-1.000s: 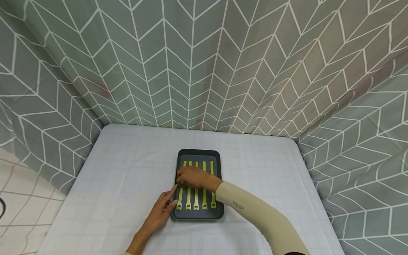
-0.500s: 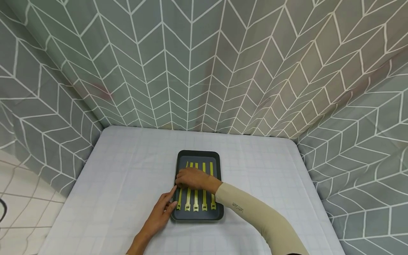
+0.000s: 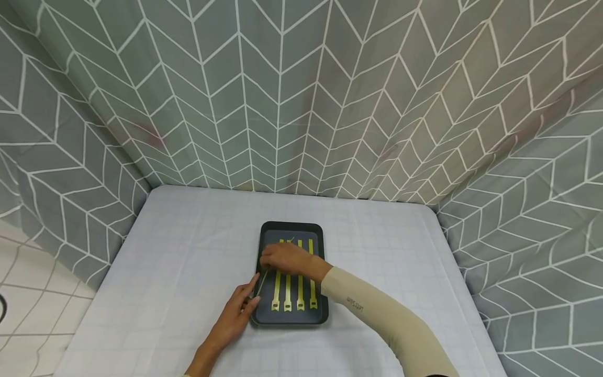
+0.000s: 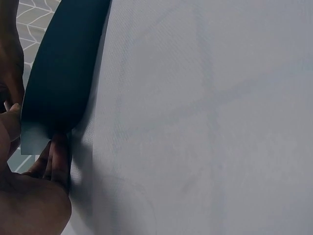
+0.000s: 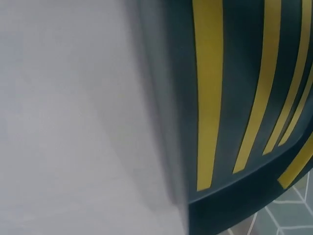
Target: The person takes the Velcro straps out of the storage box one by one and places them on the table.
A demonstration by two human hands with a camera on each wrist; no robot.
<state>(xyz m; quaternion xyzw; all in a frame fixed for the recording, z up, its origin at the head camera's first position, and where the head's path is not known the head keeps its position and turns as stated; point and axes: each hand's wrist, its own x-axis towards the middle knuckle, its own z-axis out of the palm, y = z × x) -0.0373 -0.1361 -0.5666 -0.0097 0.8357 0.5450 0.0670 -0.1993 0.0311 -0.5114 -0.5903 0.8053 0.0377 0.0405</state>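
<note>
A dark rectangular tray (image 3: 293, 318) holds several yellow cable ties (image 3: 288, 293), flat strips with a slotted head at the near end, lying side by side. My right hand (image 3: 286, 258) reaches over the tray and pinches the leftmost cable tie (image 3: 263, 283), now turned on edge and tilted; its far end (image 5: 297, 164) stands off from the others in the right wrist view. The right fingertips are mostly hidden behind the hand. My left hand (image 3: 232, 318) holds the tray's left side, with fingers (image 4: 59, 159) against the outer wall and others at the rim.
A pale checked cloth (image 3: 188, 251) covers the table around the tray. Grey curtains with white zigzag lines (image 3: 282, 104) hang behind and on both sides. Light tiled floor (image 3: 37, 303) shows at the left.
The leftmost cable tie has come up off the tray floor in my right hand, its far end swinging right over its neighbours. My left hand has stayed at the tray's side.
</note>
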